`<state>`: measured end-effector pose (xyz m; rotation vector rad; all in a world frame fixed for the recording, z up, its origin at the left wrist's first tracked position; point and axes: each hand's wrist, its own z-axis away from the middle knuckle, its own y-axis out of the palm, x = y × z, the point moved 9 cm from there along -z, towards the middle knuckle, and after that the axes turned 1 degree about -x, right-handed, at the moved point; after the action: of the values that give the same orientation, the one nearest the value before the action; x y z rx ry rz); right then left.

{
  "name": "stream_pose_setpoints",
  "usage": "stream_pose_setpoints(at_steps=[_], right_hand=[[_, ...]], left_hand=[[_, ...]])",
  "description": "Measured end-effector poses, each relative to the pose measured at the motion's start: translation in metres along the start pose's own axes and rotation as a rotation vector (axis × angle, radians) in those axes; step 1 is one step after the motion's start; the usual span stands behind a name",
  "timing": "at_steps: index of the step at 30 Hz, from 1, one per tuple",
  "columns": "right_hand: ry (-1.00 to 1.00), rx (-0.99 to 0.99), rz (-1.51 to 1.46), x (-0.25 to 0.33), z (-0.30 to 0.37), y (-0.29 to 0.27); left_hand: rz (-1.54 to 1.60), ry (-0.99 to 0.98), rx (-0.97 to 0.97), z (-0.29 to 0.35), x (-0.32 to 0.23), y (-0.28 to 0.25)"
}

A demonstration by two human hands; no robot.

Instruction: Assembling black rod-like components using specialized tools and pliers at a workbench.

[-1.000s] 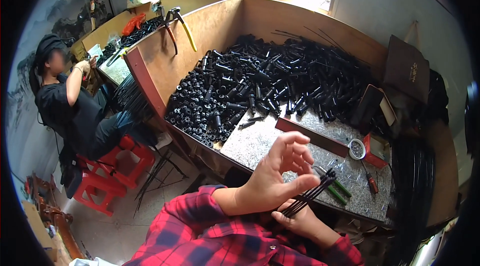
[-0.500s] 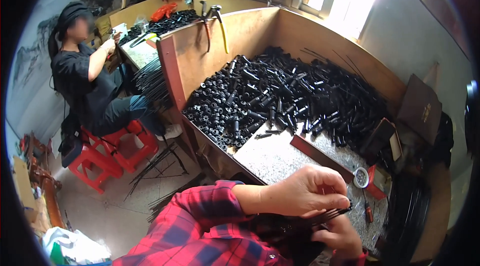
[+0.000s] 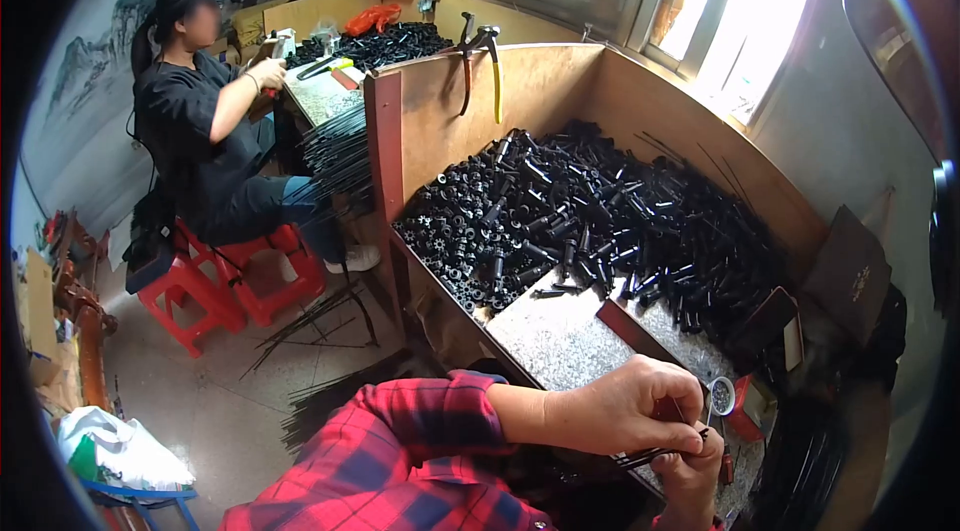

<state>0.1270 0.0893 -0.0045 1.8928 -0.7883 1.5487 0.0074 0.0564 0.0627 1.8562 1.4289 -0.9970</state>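
Observation:
My left hand [image 3: 640, 411], reaching in from a red plaid sleeve, has its thumb and fingers pinched at the ends of several thin black rods [image 3: 640, 457]. My right hand [image 3: 692, 471] is just below, its curled fingers closed around the rods near the same ends. The rods' other ends run back under my left hand and are hidden. Beyond my fingertips stands a small round white dish [image 3: 722, 394] with tiny metal bits, beside a red box [image 3: 746, 421]. A red-handled tool [image 3: 727, 466] lies close to my right hand.
A large heap of black cylindrical parts [image 3: 590, 221] fills the walled worktable. A dark red strip [image 3: 632, 331] lies across its speckled top [image 3: 560, 333]. Pliers with red and yellow handles [image 3: 478, 51] hang on the partition. At far left a person [image 3: 210, 121] sits on red stools [image 3: 200, 291].
My right hand has risen to meet my left fingertips at the rod ends. The whole view has shifted, so the table appears lower and further right.

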Motion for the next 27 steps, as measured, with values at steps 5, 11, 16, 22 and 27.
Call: stream_pose_setpoints(at_steps=[5, 11, 16, 22, 27], right_hand=[[-0.162, -0.044, 0.199, 0.021, -0.004, 0.008], [-0.069, -0.018, 0.113, 0.014, -0.004, 0.007], [-0.107, -0.089, 0.075, -0.012, -0.005, -0.008], [-0.105, -0.169, 0.114, -0.015, -0.013, 0.0], [-0.118, -0.257, 0.12, -0.004, -0.008, -0.012]], left_hand=[[0.062, 0.019, -0.069, 0.002, 0.004, -0.003], [-0.012, 0.089, -0.051, -0.004, 0.0, -0.007], [0.161, -0.091, -0.029, 0.0, 0.014, -0.007], [-0.051, -0.085, -0.207, 0.022, 0.027, -0.047], [-1.396, 0.053, -0.656, 0.104, 0.048, -0.167]])
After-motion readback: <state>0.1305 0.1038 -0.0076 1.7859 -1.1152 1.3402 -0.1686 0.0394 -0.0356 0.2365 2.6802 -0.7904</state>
